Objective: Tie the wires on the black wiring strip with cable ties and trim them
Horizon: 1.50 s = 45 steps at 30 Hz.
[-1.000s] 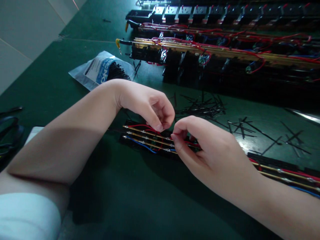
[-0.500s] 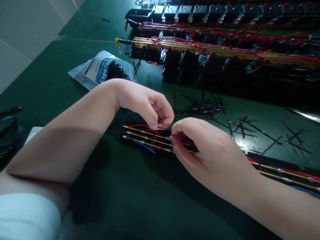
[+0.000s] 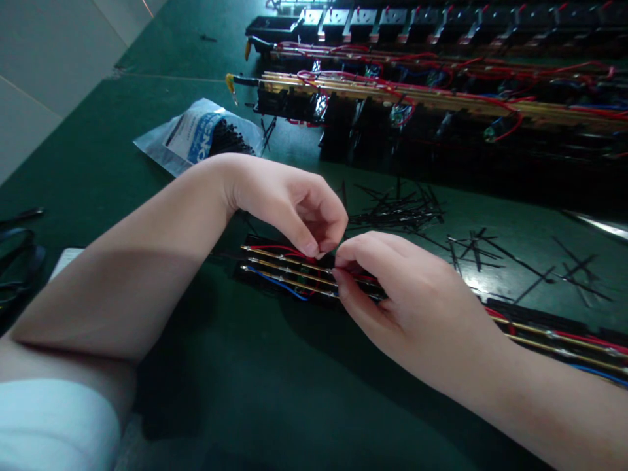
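My left hand (image 3: 304, 209) arches over a long black strip (image 3: 250, 273) that carries brass rods with red and blue wires. Thumb and forefinger are pinched together on a thin black cable tie, mostly hidden by the fingertips. Just to the right, my right hand (image 3: 392, 281) is closed in a pinch at the brass rods (image 3: 275, 268), its fingertips at the same cable tie. The fingertips of both hands are close together, and the right hand covers the middle of the strip.
Loose black cable ties (image 3: 402, 208) lie scattered behind the hands. A clear bag (image 3: 171, 140) of cable ties rests at the back left. More wired strips (image 3: 441, 98) fill the far side of the green table (image 3: 235, 392). Black cables (image 3: 19, 261) lie at the left edge.
My left hand has shifted slightly right, closer to my right hand. The short length of cable tie seen between them is now hidden. My right hand has barely moved.
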### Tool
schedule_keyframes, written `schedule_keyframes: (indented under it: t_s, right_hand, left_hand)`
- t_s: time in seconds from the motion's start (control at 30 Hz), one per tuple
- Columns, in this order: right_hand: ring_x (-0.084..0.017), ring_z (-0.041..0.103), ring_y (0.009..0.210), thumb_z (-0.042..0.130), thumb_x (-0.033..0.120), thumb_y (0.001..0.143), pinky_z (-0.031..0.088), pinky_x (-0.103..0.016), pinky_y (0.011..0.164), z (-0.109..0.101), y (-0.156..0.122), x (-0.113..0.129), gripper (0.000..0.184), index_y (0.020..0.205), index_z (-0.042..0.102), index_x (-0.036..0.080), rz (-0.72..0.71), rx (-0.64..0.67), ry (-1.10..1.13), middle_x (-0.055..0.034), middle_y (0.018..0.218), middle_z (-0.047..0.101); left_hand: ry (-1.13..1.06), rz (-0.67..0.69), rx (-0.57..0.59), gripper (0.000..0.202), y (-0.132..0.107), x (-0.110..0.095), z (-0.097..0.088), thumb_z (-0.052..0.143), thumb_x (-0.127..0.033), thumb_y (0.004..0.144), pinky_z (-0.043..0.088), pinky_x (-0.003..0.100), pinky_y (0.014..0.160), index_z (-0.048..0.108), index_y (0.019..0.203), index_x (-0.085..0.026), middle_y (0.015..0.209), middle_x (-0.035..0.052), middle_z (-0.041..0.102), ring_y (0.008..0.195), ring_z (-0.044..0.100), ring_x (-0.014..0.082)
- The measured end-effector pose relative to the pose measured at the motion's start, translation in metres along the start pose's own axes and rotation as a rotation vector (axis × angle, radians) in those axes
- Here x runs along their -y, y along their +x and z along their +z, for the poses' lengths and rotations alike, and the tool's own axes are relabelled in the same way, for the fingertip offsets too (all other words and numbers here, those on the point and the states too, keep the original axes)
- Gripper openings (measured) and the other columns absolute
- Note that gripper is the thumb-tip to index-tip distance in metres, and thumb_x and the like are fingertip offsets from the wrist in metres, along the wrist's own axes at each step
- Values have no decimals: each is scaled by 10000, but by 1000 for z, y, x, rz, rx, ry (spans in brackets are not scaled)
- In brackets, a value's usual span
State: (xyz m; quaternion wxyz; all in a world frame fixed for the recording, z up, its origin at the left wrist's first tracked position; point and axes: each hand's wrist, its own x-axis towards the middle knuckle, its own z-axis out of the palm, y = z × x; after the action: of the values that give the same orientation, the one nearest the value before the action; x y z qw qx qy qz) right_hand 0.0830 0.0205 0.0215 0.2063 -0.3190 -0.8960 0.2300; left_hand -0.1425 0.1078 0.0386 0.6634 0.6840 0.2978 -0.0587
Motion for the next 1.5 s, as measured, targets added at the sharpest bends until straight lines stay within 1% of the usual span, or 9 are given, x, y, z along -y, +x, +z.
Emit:
schedule_keyframes:
  t_s: [0.27,0.43,0.7,0.87,1.0,1.03,1.13,1.3,1.5]
  right_hand:
    - [-178,629,709,493,117,966,458,-302,596,-1,1,1,160,914,627,188,18,22,-3,-51,863,717]
    - [-177,632,714,511,108,958,449,-293,599,0,0,0,150,911,631,186,18,11,-3,-46,850,706]
    - [-179,625,717,512,108,960,439,-294,593,1,-1,-1,156,918,648,171,6,11,-1,-52,855,704]
    - [-180,627,726,528,102,948,442,-294,599,1,-1,-2,140,921,648,169,12,12,-9,-53,866,707]
    - [-177,634,731,525,101,953,441,-291,606,1,0,-1,146,928,651,172,12,18,-9,-55,877,713]
    - [-178,633,730,526,102,952,442,-292,604,0,0,-1,145,927,650,172,7,14,-10,-54,875,713]
    - [-183,633,735,532,101,947,448,-299,603,0,0,-1,137,926,653,162,-2,2,-10,-57,873,713]
    - [-175,626,721,528,108,955,440,-294,593,2,0,-1,135,919,643,170,4,7,-6,-51,863,708]
    - [-175,626,729,522,106,954,434,-288,601,2,0,-1,140,916,635,180,12,20,-9,-49,867,702]
  left_hand:
    - [-14,31,1,100,1,-2,2,830,-255,754,487,271,799,761,816,-221,797,1,689,783,625,171]
    - [10,15,-39,183,0,-2,3,866,-340,717,513,308,800,766,795,-207,766,26,695,768,650,196]
    - [271,-51,-145,214,-2,-3,1,876,-407,740,515,328,668,797,835,-231,763,31,704,730,650,194]
    - [57,-47,-87,353,-7,-5,11,736,-532,903,400,258,560,758,905,-180,754,2,667,556,507,72]
    - [54,-61,-316,477,-12,-11,24,519,-529,1048,317,188,546,691,854,-128,663,-41,620,471,384,-16]
    - [39,-66,-305,464,-11,-11,24,535,-524,1037,317,185,545,692,865,-123,669,-39,637,468,386,-17]
    - [-59,-98,-94,374,-7,-8,15,732,-488,893,343,174,543,694,898,-117,712,-32,674,523,489,20]
    - [-63,-57,-115,206,-2,-5,5,765,-326,828,451,193,643,678,831,-139,739,-27,668,715,584,88]
    - [-59,-13,-73,58,-5,-3,7,660,-199,884,353,159,469,670,871,-143,767,-6,687,539,487,36]
